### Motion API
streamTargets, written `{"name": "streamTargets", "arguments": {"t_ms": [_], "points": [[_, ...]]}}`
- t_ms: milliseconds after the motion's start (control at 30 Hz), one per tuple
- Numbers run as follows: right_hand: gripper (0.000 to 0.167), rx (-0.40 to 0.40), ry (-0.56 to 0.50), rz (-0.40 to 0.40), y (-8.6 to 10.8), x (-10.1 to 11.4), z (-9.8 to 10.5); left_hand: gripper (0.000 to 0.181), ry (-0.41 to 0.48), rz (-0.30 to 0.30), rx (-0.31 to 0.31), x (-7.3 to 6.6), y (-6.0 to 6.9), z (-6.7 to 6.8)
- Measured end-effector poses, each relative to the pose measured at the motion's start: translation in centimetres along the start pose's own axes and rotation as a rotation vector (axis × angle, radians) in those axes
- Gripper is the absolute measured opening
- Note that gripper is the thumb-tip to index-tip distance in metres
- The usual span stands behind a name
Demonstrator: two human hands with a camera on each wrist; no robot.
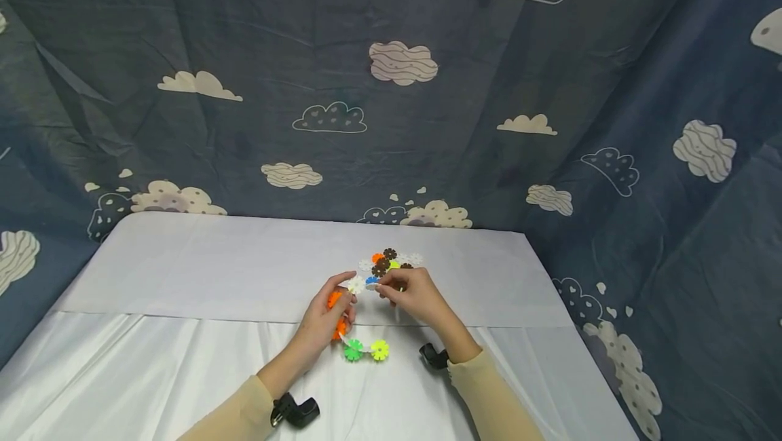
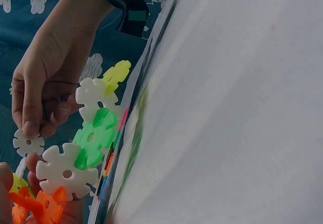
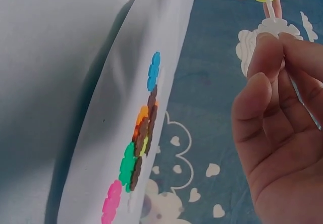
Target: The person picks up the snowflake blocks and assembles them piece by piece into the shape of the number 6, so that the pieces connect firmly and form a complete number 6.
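Flower chain (image 2: 101, 139) seems mid-joining: your right grip (image 1: 415, 295) pinches a white disc (image 2: 36, 146) at one end, and the next move likely calls for matching slots and pressing. Your left grip (image 1: 320, 322) holds the orange part above the counter (image 1: 183, 264). Its notched pieces, white, green, yellow and orange, interlock crosswise.

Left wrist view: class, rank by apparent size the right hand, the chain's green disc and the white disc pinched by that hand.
Largest: right hand
Middle: green disc
Smallest: white disc pinched by that hand
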State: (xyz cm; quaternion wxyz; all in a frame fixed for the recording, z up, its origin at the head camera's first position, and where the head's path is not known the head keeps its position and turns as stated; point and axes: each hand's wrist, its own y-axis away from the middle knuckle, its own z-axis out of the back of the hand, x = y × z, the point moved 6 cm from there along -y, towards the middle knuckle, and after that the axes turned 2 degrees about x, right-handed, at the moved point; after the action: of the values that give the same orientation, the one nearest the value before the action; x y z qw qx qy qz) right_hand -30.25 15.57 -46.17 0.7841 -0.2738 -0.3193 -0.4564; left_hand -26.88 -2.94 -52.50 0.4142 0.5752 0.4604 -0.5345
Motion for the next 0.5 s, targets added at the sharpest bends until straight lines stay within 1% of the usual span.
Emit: {"name": "streamTargets", "arguments": {"t_ms": [233,300,400,500], "points": [[0.009,-0.010,0.090,0.048,-0.03,0.72,-0.17,0.042,0.027,0.017,0.006,0.01,0.18,-0.08],[0.008,-0.016,0.088,0.060,-0.06,0.74,-0.28,0.042,0.041,0.019,0.012,-0.02,0.23,-0.11],[0.010,-0.019,0.056,0.068,-0.04,0.72,-0.47,0.042,0.073,0.027,0.026,0.05,0.27,-0.21],[0.011,-0.024,0.036,0.088,0.01,0.82,-0.60,0.042,0.109,0.037,0.051,0.12,0.37,-0.40]]}}
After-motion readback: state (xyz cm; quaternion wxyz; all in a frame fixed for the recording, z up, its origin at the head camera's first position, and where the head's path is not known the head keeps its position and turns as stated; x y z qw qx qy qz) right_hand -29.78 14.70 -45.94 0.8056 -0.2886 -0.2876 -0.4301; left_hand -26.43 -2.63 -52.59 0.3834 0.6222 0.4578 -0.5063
